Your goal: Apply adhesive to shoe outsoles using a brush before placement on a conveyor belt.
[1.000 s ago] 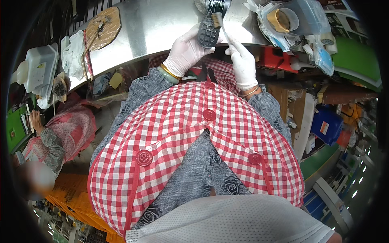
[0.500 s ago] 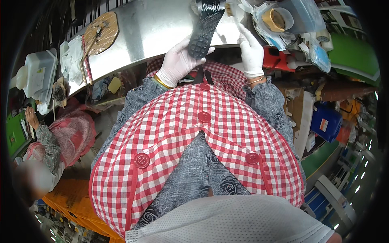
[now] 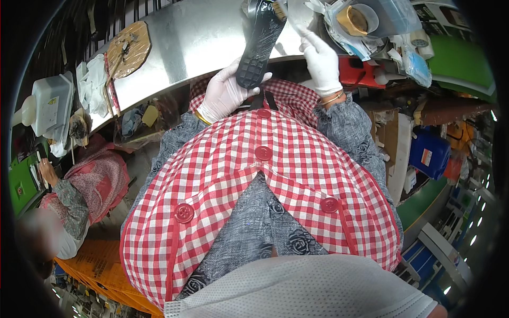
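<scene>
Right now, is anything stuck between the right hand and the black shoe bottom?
Only the brush the right hand holds; nothing else visible is in the way. The brush appears at the edge of the black sole, though I can't tell whether they touch. The left hand grips the other end.

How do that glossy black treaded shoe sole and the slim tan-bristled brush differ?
The shoe sole is dark and broad; the brush has tan bristles and a thin, pale handle. The shoe sole sits with one end in the white-gloved left hand, while the brush is held in the white-gloved right hand. Both are hand-held near the shiny metal bench.
</scene>
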### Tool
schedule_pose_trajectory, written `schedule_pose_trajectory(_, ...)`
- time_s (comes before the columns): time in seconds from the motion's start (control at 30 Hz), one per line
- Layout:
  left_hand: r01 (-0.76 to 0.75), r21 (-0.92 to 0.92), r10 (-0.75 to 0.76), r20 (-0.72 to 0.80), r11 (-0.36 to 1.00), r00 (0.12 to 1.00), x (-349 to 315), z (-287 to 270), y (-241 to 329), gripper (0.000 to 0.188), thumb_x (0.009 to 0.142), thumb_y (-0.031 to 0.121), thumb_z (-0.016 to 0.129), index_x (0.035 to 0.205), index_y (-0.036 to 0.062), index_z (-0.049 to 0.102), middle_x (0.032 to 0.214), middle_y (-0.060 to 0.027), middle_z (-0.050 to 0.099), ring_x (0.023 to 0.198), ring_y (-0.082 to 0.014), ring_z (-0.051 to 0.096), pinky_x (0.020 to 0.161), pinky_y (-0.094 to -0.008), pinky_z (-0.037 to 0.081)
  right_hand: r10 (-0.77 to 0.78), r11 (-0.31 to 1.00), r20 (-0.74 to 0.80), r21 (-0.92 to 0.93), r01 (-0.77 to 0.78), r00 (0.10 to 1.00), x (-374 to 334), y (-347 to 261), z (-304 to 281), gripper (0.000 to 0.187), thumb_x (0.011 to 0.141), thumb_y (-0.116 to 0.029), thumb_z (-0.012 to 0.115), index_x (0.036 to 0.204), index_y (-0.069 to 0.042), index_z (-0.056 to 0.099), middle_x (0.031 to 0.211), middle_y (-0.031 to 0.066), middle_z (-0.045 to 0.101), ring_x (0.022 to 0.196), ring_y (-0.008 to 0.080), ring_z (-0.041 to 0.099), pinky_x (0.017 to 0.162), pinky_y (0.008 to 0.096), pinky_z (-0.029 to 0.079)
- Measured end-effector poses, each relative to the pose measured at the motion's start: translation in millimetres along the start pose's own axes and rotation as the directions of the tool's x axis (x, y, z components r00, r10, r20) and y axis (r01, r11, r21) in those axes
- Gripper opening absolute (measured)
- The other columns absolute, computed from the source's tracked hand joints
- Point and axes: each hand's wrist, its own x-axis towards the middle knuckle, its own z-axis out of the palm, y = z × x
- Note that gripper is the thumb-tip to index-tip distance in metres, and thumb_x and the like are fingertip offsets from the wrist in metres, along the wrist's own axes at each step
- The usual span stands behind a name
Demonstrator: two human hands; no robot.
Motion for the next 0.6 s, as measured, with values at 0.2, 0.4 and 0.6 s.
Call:
schedule_pose_trajectory(0.2,0.033,0.064,-0.030,-0.040,0.997,0.999,-8.1,-2.6,1.6,0.044,0.103,0.025,0.031,0.141,0.0034,0.036,0.137,-0.0181,0.048,0.125,-0.0394,0.047,0.081,-0.0432,0.053,-0.016,0.999,-0.068,-0.028,0.014,0.998,22.3,20.6,0.9,0.035,0.091,-0.008,0.053,0.125,-0.001,0.060,0.090,0.0005,0.063,0.080,0.0057,0.055,0.075,0.0200,0.045)
schedule_pose_trajectory(0.4,0.034,0.149,-0.014,-0.130,0.988,0.991,-20.9,-0.9,3.1,0.044,0.102,0.029,0.034,0.139,0.0050,0.038,0.132,-0.0177,0.052,0.117,-0.0384,0.055,0.076,-0.0391,0.058,-0.012,1.000,0.020,-0.022,0.013,1.000,36.9,6.8,-17.3,0.034,0.091,-0.017,0.054,0.123,-0.009,0.063,0.088,0.0026,0.067,0.078,0.0069,0.058,0.073,0.0215,0.047)
schedule_pose_trajectory(0.6,0.036,0.159,-0.017,-0.115,0.987,0.993,-28.0,-6.3,8.2,0.045,0.102,0.027,0.034,0.140,0.0038,0.038,0.129,-0.0181,0.055,0.113,-0.0374,0.058,0.077,-0.0392,0.058,0.077,0.991,0.097,-0.117,-0.065,0.992,40.6,1.3,-24.0,0.035,0.089,-0.010,0.054,0.123,-0.002,0.061,0.091,0.0010,0.066,0.081,0.0066,0.060,0.076,0.0194,0.047)
